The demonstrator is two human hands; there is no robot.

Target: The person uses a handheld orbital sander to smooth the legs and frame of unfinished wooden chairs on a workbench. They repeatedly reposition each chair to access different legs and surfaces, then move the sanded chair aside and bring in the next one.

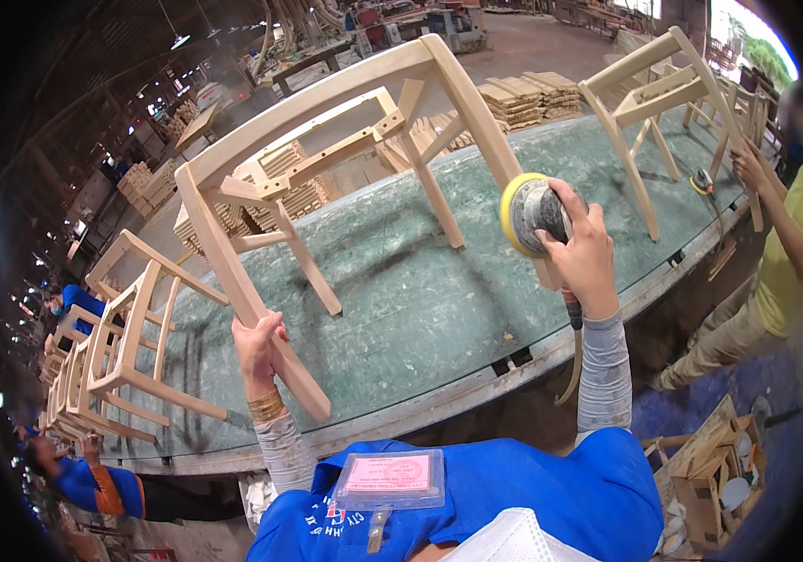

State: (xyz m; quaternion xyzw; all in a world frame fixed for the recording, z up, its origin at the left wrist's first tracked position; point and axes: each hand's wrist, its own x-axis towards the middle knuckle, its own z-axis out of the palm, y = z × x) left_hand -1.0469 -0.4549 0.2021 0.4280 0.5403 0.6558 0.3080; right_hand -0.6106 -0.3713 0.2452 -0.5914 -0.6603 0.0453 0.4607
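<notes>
A bare wooden chair frame (pixel 317 96) lies tipped over on the green worktable (pixel 420 318), two long legs pointing toward me. My left hand (pixel 257 348) is wrapped round its left long leg, near the lower end. In my right hand (pixel 589 251) is a round orbital sander (pixel 544 214) with a yellow pad, fingers curled over its grey top. The pad stands edge-on at the right long leg; whether it touches the wood I cannot tell. From the sander an air hose (pixel 574 361) hangs over the table's near edge.
More wooden chair frames (pixel 144 375) stand along the table to the left. At the right, a person in a yellow shirt (pixel 799 225) holds another chair (pixel 649 98), with a second sander (pixel 701 182) nearby. Wood stacks (pixel 532 94) lie beyond. A scrap box (pixel 706 478) sits lower right.
</notes>
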